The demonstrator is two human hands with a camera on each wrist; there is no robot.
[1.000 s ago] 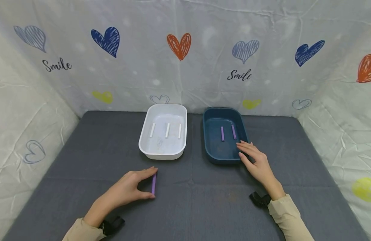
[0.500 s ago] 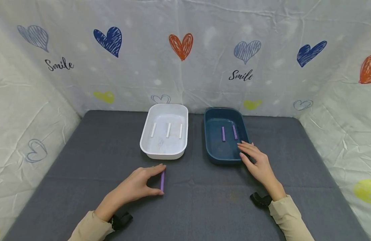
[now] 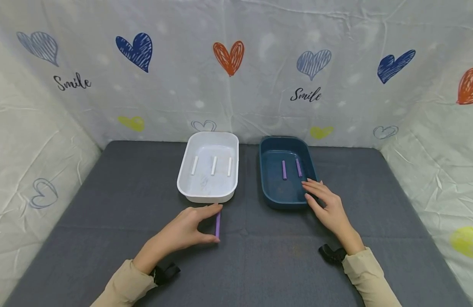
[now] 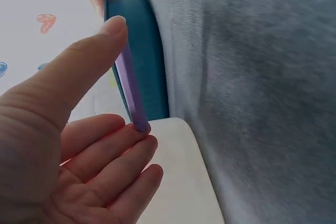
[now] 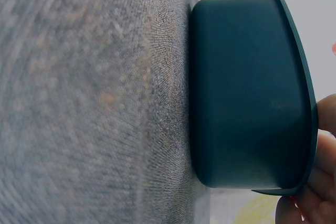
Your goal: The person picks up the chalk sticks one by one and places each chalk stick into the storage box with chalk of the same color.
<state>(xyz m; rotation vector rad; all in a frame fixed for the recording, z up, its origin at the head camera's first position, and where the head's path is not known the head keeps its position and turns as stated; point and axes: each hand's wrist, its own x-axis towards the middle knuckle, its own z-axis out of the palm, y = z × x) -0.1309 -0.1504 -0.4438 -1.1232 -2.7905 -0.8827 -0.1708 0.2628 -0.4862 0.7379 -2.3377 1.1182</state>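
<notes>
My left hand (image 3: 182, 228) holds a purple chalk stick (image 3: 218, 224) by its two ends, thumb at the near end and fingertips at the far one. In the left wrist view the chalk (image 4: 131, 87) spans between thumb and fingers. The white tray (image 3: 209, 199) stands just beyond this hand, with 3 white chalk sticks (image 3: 213, 166) in it. My right hand (image 3: 330, 209) rests at the near right corner of the dark blue tray (image 3: 284, 205), fingertips over its rim. Inside that tray lie 2 purple chalk sticks (image 3: 284, 170).
Grey cloth (image 3: 259, 264) covers the table. Pale curtains (image 3: 263, 72) printed with hearts and words hang behind it and at both sides. A strip of cloth separates the two trays. Black straps (image 3: 332, 254) sit on both wrists.
The left hand has moved to the right and slightly away with the purple chalk, reaching the white tray's near edge. The right hand and both trays have stayed in place.
</notes>
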